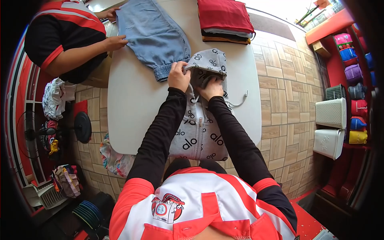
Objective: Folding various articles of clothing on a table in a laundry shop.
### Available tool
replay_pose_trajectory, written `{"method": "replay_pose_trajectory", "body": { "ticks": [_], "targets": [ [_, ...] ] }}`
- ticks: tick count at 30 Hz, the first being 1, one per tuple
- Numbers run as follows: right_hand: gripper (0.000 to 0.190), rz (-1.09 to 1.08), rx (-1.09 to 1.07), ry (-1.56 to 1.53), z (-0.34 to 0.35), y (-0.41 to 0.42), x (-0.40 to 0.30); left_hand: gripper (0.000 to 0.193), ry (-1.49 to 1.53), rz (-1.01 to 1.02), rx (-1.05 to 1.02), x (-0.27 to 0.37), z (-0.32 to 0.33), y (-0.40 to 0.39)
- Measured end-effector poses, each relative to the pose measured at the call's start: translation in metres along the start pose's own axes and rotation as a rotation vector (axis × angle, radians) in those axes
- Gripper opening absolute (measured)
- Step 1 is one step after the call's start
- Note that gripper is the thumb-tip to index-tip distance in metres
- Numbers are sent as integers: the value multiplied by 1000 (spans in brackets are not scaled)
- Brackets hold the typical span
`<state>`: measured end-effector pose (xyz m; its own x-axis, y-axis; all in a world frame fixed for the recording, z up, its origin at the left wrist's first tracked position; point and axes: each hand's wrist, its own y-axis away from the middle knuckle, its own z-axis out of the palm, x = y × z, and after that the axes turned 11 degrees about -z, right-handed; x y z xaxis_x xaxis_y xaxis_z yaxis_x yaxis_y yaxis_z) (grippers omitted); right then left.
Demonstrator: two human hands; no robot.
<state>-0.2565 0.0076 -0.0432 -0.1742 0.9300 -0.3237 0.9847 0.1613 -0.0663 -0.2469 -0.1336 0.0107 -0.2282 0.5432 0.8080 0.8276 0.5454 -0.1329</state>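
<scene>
A grey zip-up hoodie (190, 144) with black lettering lies front up on the white table (135, 120), its lower edge hanging at the near side. My left hand (179, 76) grips the left edge of its hood (210, 58). Inside the hood opening is my right hand (212, 89); its fingertips are hidden by the cloth, so its grip does not show. A drawstring (240, 103) trails off to the right. Beyond my left hand, the elastic hem of a light blue denim garment (156, 33) reaches close to the hood.
Another person (75, 45) at the far left holds the denim garment with both hands. Folded clothes (226, 16) are stacked at the table's far right. Baskets (330, 112) and rolled bundles (354, 73) line the right wall. A fan (30, 133) and clothes piles (54, 99) stand left.
</scene>
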Motion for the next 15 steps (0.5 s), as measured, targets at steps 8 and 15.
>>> {"method": "replay_pose_trajectory", "body": {
  "ticks": [8,15],
  "targets": [
    [19,-51,205,-327,-44,-11,67,22,79,124,294,3,-79,9],
    [20,-259,477,-432,-176,137,49,28,330,-93,121,-7,-159,148]
  ]
}}
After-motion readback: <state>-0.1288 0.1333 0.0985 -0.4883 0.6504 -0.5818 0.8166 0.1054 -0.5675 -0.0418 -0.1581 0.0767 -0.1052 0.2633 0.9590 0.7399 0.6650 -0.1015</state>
